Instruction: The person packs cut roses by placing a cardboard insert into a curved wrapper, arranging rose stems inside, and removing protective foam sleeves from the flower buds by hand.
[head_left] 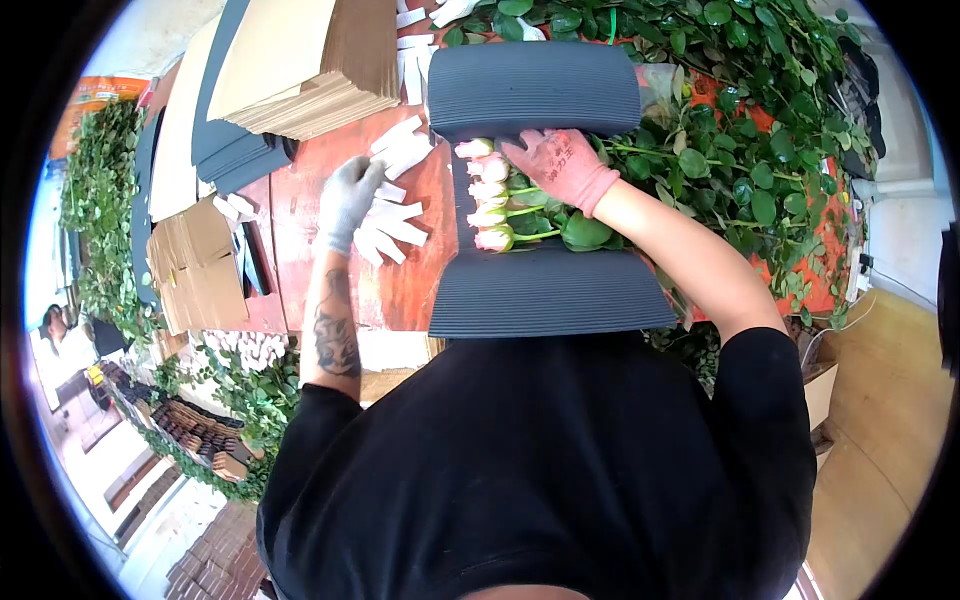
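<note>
Several pale pink roses (490, 212) lie in a column on a dark corrugated sheet (550, 295), heads to the left and stems to the right. The sheet's far part (535, 88) curves up behind them. My right hand (562, 168), in a pink glove, rests at the farthest roses by the curved sheet, its fingers partly hidden. My left hand (350, 198), in a grey-white glove, is over the red table beside white paper strips (395, 225), fingers pressed together; whatever it may hold is too small to name.
A tall stack of brown cardboard sheets (300, 80) stands at the far left, near dark sheets (235, 155) and folded cardboard (198, 275). Leafy stems (740, 150) cover the table's right side. A person (60, 335) is in the distance at the left edge.
</note>
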